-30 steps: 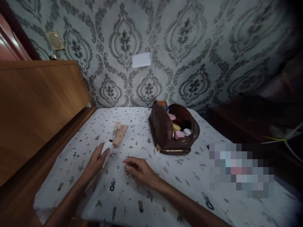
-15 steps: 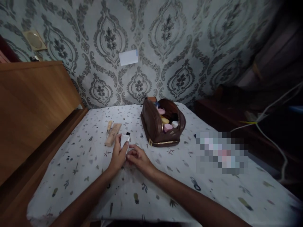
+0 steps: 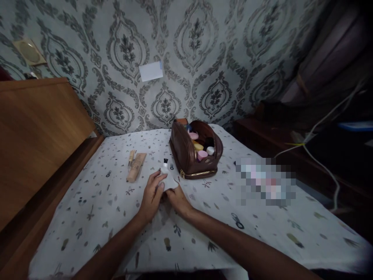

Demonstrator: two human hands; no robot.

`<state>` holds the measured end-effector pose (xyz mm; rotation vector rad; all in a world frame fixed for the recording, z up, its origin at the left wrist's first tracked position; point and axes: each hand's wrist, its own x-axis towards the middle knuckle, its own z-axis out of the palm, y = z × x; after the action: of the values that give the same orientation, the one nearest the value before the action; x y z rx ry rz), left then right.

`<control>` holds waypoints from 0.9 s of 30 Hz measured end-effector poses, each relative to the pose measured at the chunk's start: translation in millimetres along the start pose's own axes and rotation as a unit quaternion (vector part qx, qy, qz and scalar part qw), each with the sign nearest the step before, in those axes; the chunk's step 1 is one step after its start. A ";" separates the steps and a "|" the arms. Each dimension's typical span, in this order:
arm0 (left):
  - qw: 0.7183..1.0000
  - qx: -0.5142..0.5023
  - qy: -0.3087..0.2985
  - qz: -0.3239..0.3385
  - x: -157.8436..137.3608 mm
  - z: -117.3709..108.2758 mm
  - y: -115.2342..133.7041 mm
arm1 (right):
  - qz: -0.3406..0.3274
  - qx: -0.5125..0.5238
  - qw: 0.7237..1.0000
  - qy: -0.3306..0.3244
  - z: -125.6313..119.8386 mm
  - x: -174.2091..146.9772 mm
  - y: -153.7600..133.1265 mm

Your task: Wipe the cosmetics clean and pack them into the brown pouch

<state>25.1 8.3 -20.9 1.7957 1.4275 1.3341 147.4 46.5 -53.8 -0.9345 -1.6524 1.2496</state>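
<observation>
A small white tube with a black tip stands up between my hands, above the patterned cloth. Its neck shows, while a broader white part, perhaps a wipe or the tube's own body, spreads out below. My left hand curls around the left side of it, thumb and fingers closed over the white surface. From the right, my right hand reaches in with fingers bent under the white part, so their tips are hidden. Left of my hands lie a beige tube and a smaller beige tube on the cloth.
A brown cosmetic bag stands unzipped just beyond my right hand, with several pink, yellow and white containers inside. Further right, a blurred-out object lies on the cloth. A wooden panel borders the left, and a patterned wall rises behind.
My right hand has moved in under the white tube and now touches it. The tube has shifted right with my left hand and stands more upright. The view has turned slightly right.
</observation>
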 end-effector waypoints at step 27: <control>0.817 -0.504 0.176 -0.217 29.0 -35.3 0.2 | 0.226 0.425 0.856 -0.191 5.0 -6.2 -32.4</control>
<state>-6.9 28.1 4.9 0.5131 0.8688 1.7228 142.8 31.9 -24.3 -0.5204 -0.9345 2.3412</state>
